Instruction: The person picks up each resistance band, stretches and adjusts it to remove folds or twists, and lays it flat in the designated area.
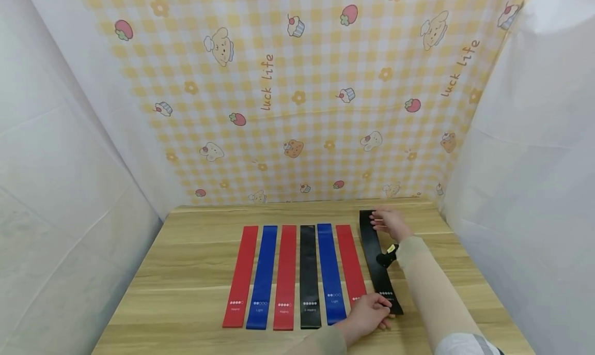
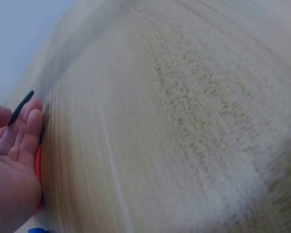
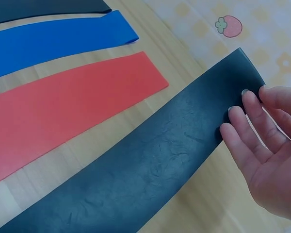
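A black resistance band [image 1: 372, 251] is stretched out lengthwise at the right end of a row of flat bands. My left hand [image 1: 367, 313] pinches its near end, by the printed white dots; in the left wrist view the band's dark edge [image 2: 22, 108] shows between thumb and fingers. At the far end, my right hand [image 1: 392, 225] pinches the corner, and in the right wrist view its fingertips lie along the band's edge. That end appears raised off the table. Just left lies a red band [image 1: 350, 259], its near end partly covered by my left hand.
Farther left on the wooden table [image 1: 186, 272] lie a blue band [image 1: 330, 267], a black band [image 1: 309, 272] and several more red and blue ones, roughly side by side. A yellow checked cloth [image 1: 297, 122] hangs behind the table, with white sheets [image 1: 525, 189] at both sides.
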### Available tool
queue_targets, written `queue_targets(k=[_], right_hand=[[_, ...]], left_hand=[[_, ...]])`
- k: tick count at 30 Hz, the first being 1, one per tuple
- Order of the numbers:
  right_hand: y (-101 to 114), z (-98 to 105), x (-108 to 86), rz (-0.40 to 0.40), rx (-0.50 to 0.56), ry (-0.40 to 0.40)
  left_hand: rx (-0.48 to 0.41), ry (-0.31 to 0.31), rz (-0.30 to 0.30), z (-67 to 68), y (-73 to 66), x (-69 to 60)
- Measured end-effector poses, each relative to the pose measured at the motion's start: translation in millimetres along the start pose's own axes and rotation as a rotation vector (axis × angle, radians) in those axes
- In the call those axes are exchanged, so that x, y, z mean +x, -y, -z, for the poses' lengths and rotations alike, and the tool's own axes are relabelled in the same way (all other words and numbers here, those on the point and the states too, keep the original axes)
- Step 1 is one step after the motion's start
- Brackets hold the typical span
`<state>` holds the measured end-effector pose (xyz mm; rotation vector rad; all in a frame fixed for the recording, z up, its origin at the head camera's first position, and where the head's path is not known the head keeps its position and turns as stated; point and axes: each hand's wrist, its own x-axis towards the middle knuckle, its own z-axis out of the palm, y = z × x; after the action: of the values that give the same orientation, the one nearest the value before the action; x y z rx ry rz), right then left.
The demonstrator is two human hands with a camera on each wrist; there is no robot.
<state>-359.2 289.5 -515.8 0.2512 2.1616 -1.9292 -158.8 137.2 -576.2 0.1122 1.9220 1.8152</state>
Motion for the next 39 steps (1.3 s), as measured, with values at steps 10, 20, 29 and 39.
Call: queue_targets(k=[10,20,29,39], right_hand=[[-4.1,-7.1,-1.8,-0.004,-0.011,0.003],[-8.2,-9.9,-2.7,-0.011,-0.010,0.012],[-8.4,-13.1,-6.9,-0.012,-0.014,0.020],[-20.7,-13.4,1.1,-0.007,0.017,-0.006]], left_hand=[[0.023,-0.028,0.024,-2.1,-0.8,0.7],[0.022,-0.036,0.043,-2.6,-5.8,-1.2],[0.030,-0.034,0.052,-1.9,-8.0,-2.2],[0.034,-0.026,0.055,-0.8,-4.7,0.4]])
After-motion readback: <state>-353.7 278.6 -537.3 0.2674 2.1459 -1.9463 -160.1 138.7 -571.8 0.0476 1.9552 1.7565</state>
